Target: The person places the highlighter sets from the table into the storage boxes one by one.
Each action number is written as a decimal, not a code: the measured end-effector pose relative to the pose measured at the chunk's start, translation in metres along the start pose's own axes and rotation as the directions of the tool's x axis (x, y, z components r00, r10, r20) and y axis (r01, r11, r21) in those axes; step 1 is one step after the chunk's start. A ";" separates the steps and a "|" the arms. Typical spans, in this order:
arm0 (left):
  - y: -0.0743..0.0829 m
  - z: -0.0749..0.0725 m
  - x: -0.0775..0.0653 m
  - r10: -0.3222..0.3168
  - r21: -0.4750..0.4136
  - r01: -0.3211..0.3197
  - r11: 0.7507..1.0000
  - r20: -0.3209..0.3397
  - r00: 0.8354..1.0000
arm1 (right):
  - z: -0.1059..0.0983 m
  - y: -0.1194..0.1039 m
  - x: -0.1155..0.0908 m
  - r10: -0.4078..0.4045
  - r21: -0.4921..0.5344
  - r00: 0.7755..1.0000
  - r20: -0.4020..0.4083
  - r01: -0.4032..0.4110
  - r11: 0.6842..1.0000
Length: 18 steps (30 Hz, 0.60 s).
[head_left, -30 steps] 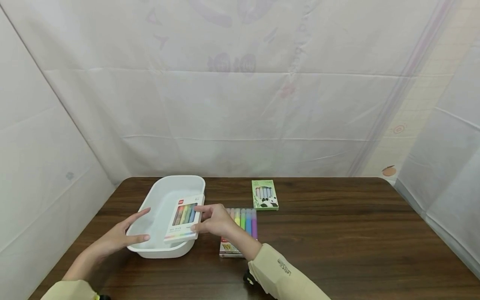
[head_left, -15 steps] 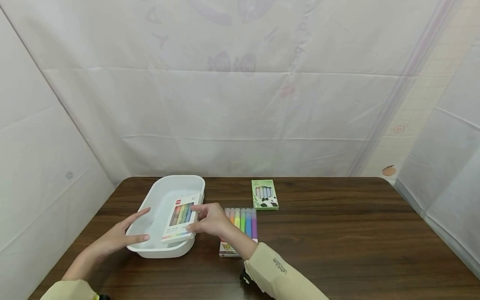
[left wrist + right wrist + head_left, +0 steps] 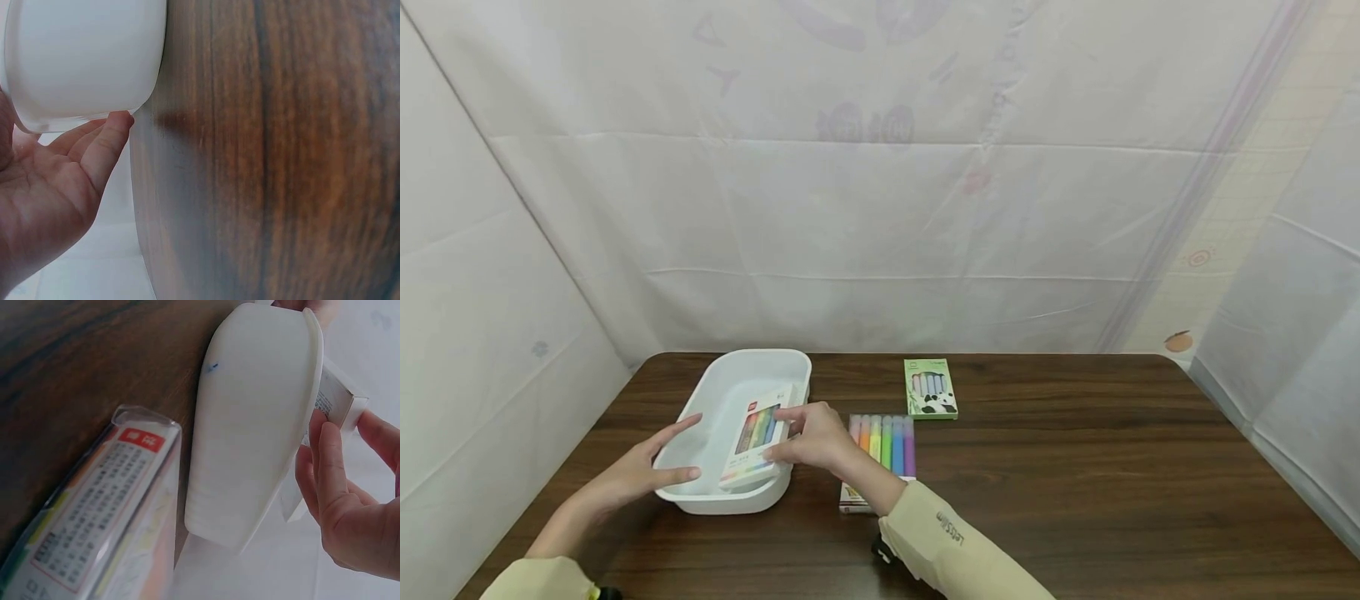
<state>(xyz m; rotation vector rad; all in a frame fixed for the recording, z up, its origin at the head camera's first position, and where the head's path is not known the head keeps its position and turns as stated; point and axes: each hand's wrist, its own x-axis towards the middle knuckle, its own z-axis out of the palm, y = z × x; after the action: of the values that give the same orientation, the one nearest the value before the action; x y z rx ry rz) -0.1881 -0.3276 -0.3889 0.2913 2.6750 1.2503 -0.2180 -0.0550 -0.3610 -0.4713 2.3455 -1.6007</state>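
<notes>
A white plastic tub [image 3: 730, 375] stands at the left of the table. My left hand [image 3: 636, 471] grips its near left edge, thumb over the rim; in the left wrist view its fingers [image 3: 112, 144] lie against the tub's outer wall. My right hand [image 3: 816, 437] pinches the right edge of a white box of coloured sticks [image 3: 737, 471], with a window in its front. The box is tilted inside the tub, near the right wall. In the right wrist view, fingers and thumb hold the box [image 3: 345, 400] just past the tub's rim.
On the dark wooden table [image 3: 1075, 467], a clear pack of thick coloured markers [image 3: 897, 450] lies right of the tub, partly behind my right forearm. Behind it lies a green box with a panda [image 3: 931, 390]. White cloth [image 3: 880, 225] hangs around the table.
My right hand has moved slightly left and down, bringing the white box lower into the tub. My left hand, the tub, the markers and the green box stay where they were.
</notes>
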 end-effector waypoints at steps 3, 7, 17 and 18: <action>0.001 0.000 0.000 -0.005 0.002 0.005 1.000 0.002 1.000 | 0.002 -0.001 0.001 0.005 -0.057 1.000 -0.005 -0.005 0.998; 0.001 0.000 -0.001 -0.005 0.006 0.005 1.000 0.001 1.000 | 0.003 -0.003 0.003 0.000 -0.114 1.000 -0.010 -0.001 0.994; -0.001 0.001 -0.001 0.038 0.005 -0.038 0.999 -0.014 0.999 | 0.006 -0.008 0.002 -0.018 -0.191 1.000 0.011 0.020 0.981; -0.001 0.001 -0.001 0.036 0.006 -0.035 0.999 -0.013 0.999 | 0.007 -0.009 0.001 -0.019 -0.195 1.000 0.013 0.021 0.981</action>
<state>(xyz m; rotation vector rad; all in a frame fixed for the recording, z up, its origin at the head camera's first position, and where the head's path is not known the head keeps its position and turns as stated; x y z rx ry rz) -0.1873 -0.3278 -0.3907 0.3343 2.6962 1.2582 -0.2157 -0.0641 -0.3553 -0.5437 2.5094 -1.3778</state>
